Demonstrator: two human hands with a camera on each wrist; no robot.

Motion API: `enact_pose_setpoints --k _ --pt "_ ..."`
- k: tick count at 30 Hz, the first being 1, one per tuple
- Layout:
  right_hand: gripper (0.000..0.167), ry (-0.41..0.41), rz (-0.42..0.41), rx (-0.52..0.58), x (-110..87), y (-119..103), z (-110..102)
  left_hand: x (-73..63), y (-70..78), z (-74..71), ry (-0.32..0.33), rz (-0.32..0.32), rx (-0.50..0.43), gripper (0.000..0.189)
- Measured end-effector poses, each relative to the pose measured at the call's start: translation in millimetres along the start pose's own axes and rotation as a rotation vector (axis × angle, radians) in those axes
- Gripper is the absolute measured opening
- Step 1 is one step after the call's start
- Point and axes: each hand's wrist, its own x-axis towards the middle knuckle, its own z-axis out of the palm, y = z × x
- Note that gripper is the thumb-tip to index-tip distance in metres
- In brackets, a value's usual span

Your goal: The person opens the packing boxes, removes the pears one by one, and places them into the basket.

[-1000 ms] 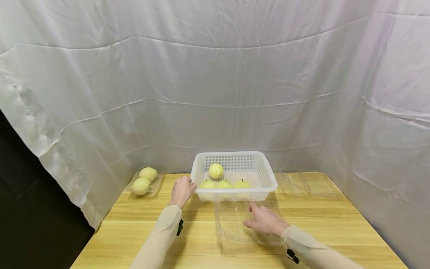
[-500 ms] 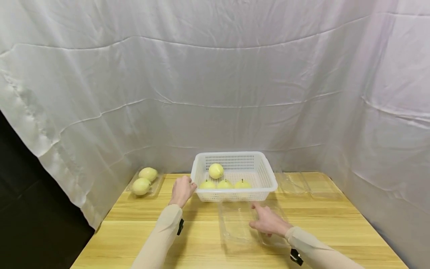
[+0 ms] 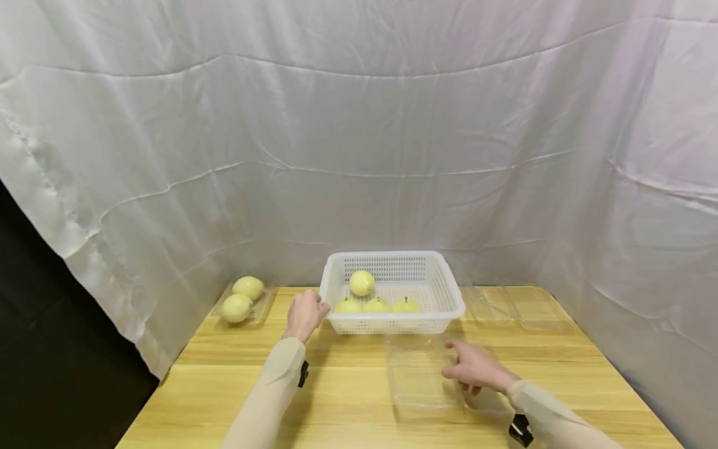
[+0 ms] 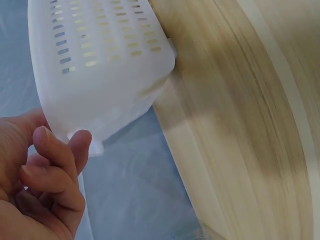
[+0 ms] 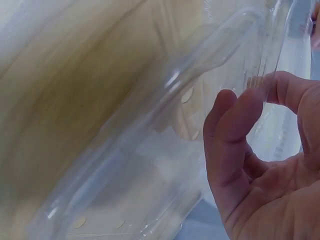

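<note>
Left hand (image 3: 305,316) is gripping a white rectangular plastic basket (image 3: 392,316); right hand (image 3: 478,366) is pinching a clear rectangular plastic container (image 3: 422,377).

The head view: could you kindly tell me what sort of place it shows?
Probably a curtained-off work booth: pale fabric hangs behind and beside a wooden table, on which stands a white basket with yellow fruit inside.

- Wooden table (image 3: 224,386): pale surface with banded grain, as I see it remotely.
- White perforated basket (image 3: 392,316): stands at the far edge, near its middle.
- Left clear container (image 3: 261,313): far left corner.
- Right clear container (image 3: 540,307): far right corner.
- Middle clear container (image 3: 421,386): nearer the near edge than the basket; I cannot tell whether it touches the wood.
</note>
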Motion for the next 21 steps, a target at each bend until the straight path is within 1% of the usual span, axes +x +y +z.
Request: enact_pose_setpoints --k 3,8,10,16,21 --pt "0.07 0.012 0.029 -0.007 -4.0 6 -7 1.0 1.1 -1.9 0.006 0.01 0.017 0.042" --pt "0.069 0.02 0.075 -0.019 -9.8 19 -18 0.7 0.2 -1.9 -0.002 0.033 0.046 0.047" --pt "0.068 0.036 0.085 -0.03 -11.3 25 -23 0.4 0.2 -1.5 -0.006 0.031 0.053 0.048" --pt "0.066 0.084 0.094 -0.073 -14.6 48 -43 0.6 1.7 -2.0 0.015 0.024 0.09 0.047" --pt "0.06 0.093 0.098 -0.094 -19.6 70 -59 1.5 1.4 -1.8 0.018 0.025 0.118 0.047"
